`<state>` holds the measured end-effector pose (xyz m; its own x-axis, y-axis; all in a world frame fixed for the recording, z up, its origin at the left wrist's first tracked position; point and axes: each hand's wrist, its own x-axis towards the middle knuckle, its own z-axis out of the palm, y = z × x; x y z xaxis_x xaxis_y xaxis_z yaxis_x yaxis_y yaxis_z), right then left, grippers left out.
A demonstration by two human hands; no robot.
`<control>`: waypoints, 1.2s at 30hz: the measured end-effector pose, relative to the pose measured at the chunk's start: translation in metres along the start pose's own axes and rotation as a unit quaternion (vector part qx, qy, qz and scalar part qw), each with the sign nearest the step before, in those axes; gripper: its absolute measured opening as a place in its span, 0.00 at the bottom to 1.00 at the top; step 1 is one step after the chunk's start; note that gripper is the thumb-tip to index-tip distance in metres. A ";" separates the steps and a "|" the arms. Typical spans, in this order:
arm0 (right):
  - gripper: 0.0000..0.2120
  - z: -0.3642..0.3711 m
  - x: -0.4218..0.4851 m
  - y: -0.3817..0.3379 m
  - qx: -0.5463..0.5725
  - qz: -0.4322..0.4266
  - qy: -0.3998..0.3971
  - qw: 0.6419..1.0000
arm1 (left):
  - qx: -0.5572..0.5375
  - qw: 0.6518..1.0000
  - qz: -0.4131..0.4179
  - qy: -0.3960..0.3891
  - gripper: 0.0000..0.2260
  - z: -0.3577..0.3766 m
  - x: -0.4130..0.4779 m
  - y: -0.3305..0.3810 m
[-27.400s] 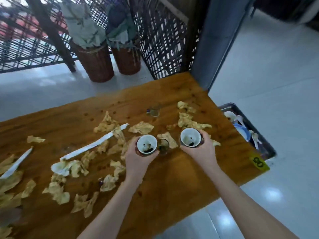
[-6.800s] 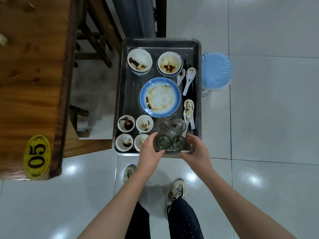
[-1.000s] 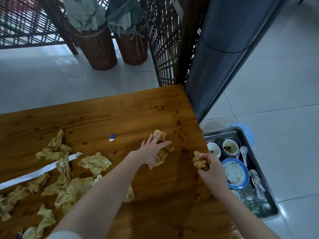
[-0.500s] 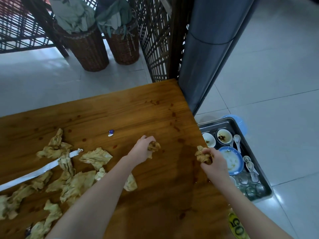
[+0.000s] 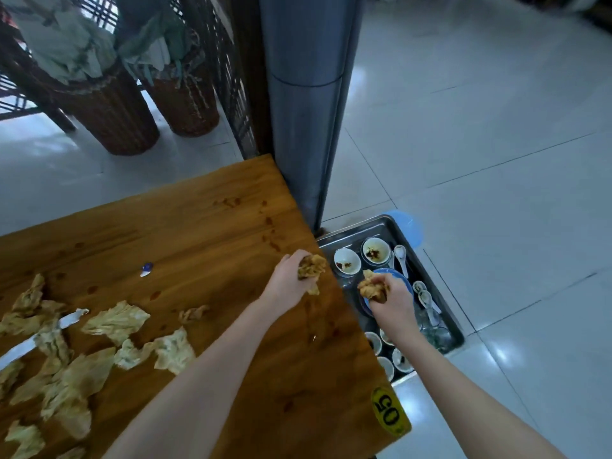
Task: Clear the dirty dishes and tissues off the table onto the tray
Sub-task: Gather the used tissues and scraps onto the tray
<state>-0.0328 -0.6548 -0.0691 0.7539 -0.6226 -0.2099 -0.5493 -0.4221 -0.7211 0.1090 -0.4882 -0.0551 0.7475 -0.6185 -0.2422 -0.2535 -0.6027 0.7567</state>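
Nearest corner of the wooden table [image 5: 205,233]: round yellow sticker [image 5: 388,411], black digits "05". No other writing legible.

Left half of the table: loose crumpled tissues [image 5: 116,323], tan and stained, scattered around a white paper strip [image 5: 20,349]. A small blue-and-white scrap [image 5: 146,269] lies apart, farther in.

Left hand [image 5: 291,276] sits at the table's right edge, fingers curled tight round a tissue wad [image 5: 310,267]; a tail of paper hangs below the fist.

Right hand [image 5: 389,301] is past the edge, over the metal tray [image 5: 418,267] on the floor, fingers closed round a second wad [image 5: 371,286], above the blue-rimmed plate [image 5: 402,279].

Tray contents: small white cups [image 5: 402,359] at the near end, clear glasses [image 5: 437,332] beside them, two soiled bowls [image 5: 347,261] at the far end, a white ceramic spoon [image 5: 400,255] along the right side.

Change from half a second ago: the left hand was mid-table gathering its wad and has moved to the edge; the right hand was over the table's edge and is now above the tray.

Beyond: a blue plastic item [image 5: 410,226] just behind the tray, grey pillar [image 5: 304,127], wicker baskets [image 5: 112,114] against the lattice.
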 end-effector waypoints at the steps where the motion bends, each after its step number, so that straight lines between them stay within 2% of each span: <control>1: 0.14 -0.008 0.007 0.008 -0.001 0.005 0.003 1.000 | -0.005 1.000 -0.008 -0.004 0.15 0.011 0.006 0.008; 10: 0.20 -0.063 0.061 0.082 -0.047 0.055 -0.013 0.997 | -0.034 0.998 -0.018 -0.047 0.17 0.111 0.064 0.067; 13: 0.23 -0.072 0.073 0.096 -0.039 0.060 -0.040 0.997 | -0.037 0.996 -0.025 -0.077 0.21 0.136 0.081 0.080; 18: 0.23 -0.084 0.085 0.115 -0.043 0.066 -0.043 0.996 | 0.004 0.991 -0.047 -0.126 0.31 0.160 0.094 0.085; 24: 0.22 -0.094 0.086 0.119 -0.046 0.064 -0.034 0.996 | 0.017 0.991 -0.070 -0.117 0.33 0.157 0.091 0.075; 32: 0.21 -0.078 0.069 0.078 -0.050 0.050 -0.054 0.996 | 0.009 0.993 -0.095 -0.065 0.26 0.114 0.061 0.057; 36: 0.21 -0.054 0.054 0.045 -0.053 0.002 -0.077 0.996 | -0.001 0.995 -0.100 -0.021 0.24 0.080 0.031 0.041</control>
<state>-0.0365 -0.7428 -0.0766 0.7933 -0.5196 -0.3172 -0.5815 -0.4926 -0.6475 0.0722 -0.5727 -0.0800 0.7564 -0.5065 -0.4139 -0.1002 -0.7151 0.6918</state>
